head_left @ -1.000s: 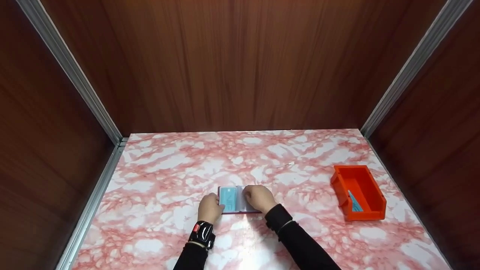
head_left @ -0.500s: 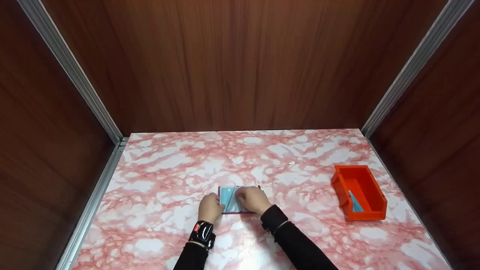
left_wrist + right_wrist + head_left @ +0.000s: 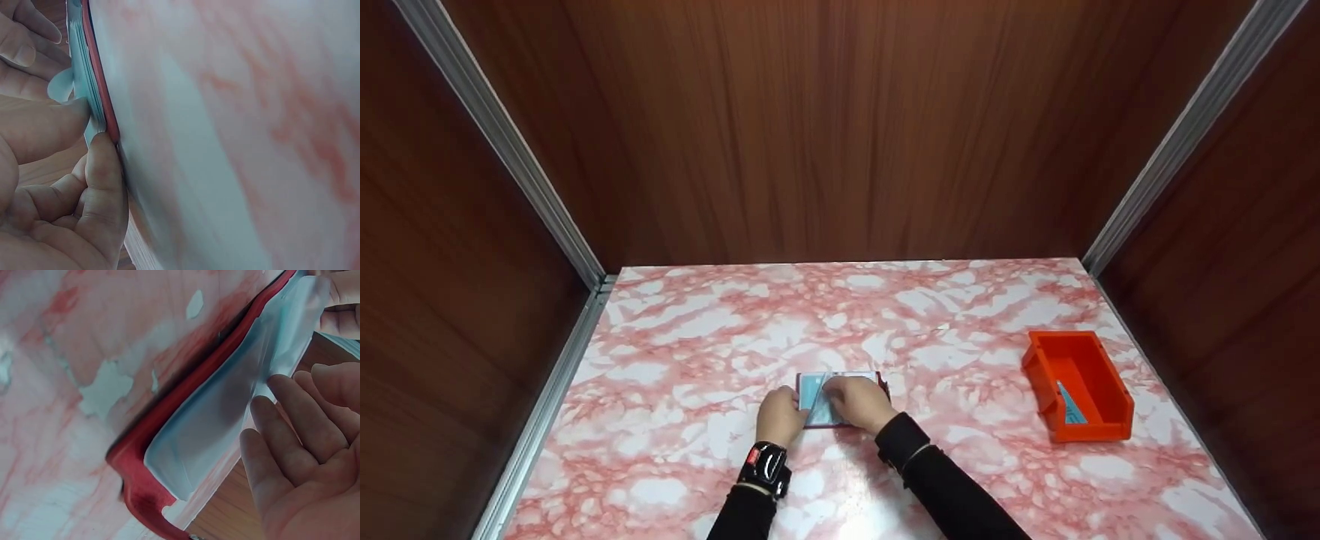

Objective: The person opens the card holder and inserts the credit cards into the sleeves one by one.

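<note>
A small card holder with a red cover (image 3: 152, 433) lies spread open on the table. Its left side shows a light-blue card (image 3: 810, 390) in a clear pocket. My left hand (image 3: 778, 416) pinches the left edge, thumb (image 3: 50, 129) on top of the pages and a finger underneath. My right hand (image 3: 862, 401) is over the middle, its fingers (image 3: 287, 422) loosely extended against a clear plastic sleeve (image 3: 306, 309) that stands tilted up toward the left side. More clear sleeves (image 3: 191, 433) lie on the right half of the cover.
An orange bin (image 3: 1044, 386) stands on the right of the pink-and-white marbled table (image 3: 682, 322), with a blue card (image 3: 1070, 409) leaning inside. Wood-patterned panels (image 3: 840, 135) enclose the back and sides. A red strap (image 3: 152, 517) extends from the holder's right side.
My right hand has moved left, carrying a clear sleeve up from the right half and over toward the blue card. My left hand has stayed at the left edge.
</note>
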{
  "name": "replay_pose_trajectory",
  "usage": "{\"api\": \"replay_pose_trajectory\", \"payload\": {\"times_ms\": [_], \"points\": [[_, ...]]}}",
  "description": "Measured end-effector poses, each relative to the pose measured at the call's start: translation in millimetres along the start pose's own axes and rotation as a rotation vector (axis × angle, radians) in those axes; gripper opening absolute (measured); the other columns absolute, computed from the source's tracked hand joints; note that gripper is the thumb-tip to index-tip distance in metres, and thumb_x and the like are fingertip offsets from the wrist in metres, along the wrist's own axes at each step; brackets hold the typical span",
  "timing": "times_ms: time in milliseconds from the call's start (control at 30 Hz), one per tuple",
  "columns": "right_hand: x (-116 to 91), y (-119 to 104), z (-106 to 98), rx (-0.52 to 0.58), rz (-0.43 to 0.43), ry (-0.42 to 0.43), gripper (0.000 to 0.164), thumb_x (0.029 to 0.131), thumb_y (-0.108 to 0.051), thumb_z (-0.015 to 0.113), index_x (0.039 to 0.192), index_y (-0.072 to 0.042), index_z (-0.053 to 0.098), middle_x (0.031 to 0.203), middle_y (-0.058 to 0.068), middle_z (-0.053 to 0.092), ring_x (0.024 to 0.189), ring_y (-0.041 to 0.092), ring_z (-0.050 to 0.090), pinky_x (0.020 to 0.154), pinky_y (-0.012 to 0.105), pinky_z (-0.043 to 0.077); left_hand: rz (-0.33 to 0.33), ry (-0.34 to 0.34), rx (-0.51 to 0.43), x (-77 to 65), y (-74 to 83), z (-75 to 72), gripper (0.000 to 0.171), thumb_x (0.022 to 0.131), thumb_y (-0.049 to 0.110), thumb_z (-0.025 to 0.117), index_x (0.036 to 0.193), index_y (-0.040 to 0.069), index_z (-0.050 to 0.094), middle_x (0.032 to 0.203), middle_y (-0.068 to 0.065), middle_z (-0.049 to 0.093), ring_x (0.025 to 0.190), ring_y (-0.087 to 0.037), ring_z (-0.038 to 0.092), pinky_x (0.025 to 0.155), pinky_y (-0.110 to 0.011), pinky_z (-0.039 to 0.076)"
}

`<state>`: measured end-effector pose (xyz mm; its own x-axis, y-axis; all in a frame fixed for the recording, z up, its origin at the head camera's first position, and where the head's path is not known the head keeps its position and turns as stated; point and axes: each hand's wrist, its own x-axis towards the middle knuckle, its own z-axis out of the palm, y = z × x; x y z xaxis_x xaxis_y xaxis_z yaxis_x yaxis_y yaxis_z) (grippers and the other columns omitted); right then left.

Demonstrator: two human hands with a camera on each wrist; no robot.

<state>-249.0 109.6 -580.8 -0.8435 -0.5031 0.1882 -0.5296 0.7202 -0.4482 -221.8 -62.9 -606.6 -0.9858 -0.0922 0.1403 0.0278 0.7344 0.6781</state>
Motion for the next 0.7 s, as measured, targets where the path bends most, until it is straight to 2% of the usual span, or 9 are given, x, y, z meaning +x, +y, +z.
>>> {"api": "replay_pose_trajectory", "payload": {"times_ms": [367,700], "points": [[3.1,-2.5,7.7,-0.038,-0.046,0.001,0.023,0.086,-0.006,0.071,0.109,-0.008,0.072,0.101,0.006,0.073,0.095,0.026,0.068,0.085,0.038,0.053,0.022,0.028,0.015,-1.0,-0.1,-0.6,0.020,0.069,0.004,0.078,0.080,0.000,0.062,0.072,-0.006,0.058,0.070,-0.027,0.058,0.069,-0.043,0.050],[4.2,-2.2,8.5,-0.043,-0.068,0.004,0.022,0.085,-0.004,0.071,0.107,-0.008,0.073,0.099,0.007,0.073,0.092,0.027,0.068,0.084,0.037,0.053,0.013,0.015,0.016,-0.6,0.4,0.2,0.020,0.069,0.002,0.078,0.081,-0.002,0.063,0.072,-0.007,0.058,0.069,-0.027,0.058,0.069,-0.043,0.050]]}}
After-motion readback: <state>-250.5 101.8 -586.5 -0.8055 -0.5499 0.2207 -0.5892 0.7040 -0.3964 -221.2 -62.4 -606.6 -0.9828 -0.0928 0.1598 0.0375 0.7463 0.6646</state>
